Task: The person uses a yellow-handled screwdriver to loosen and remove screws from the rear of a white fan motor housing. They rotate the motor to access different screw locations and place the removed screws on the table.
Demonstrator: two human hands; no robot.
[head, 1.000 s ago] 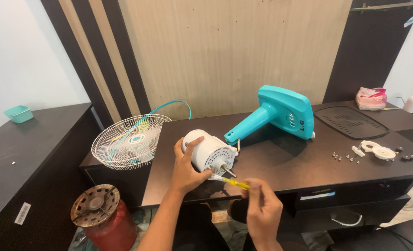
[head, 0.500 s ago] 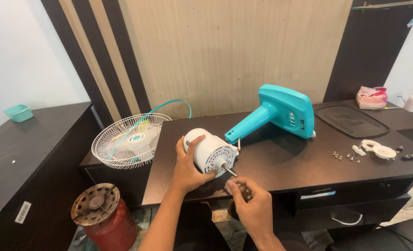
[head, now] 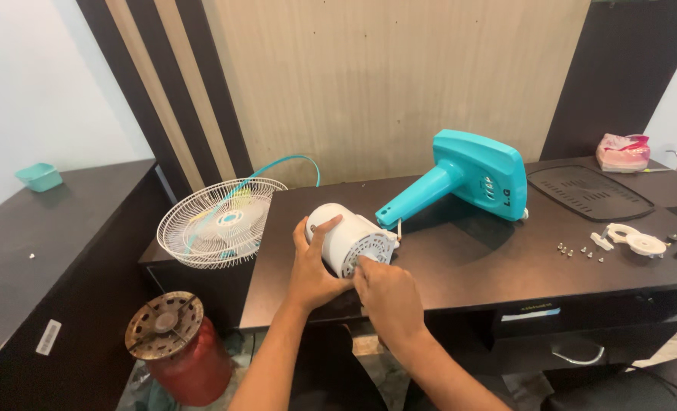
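The left hand grasps the white motor from the side, its fingers wrapped around the housing, and the motor lies near the front edge of the dark table, joined to the teal stand. The right hand touches the motor's front face; I cannot tell if its fingers hold anything. A wire grille leans at the left.
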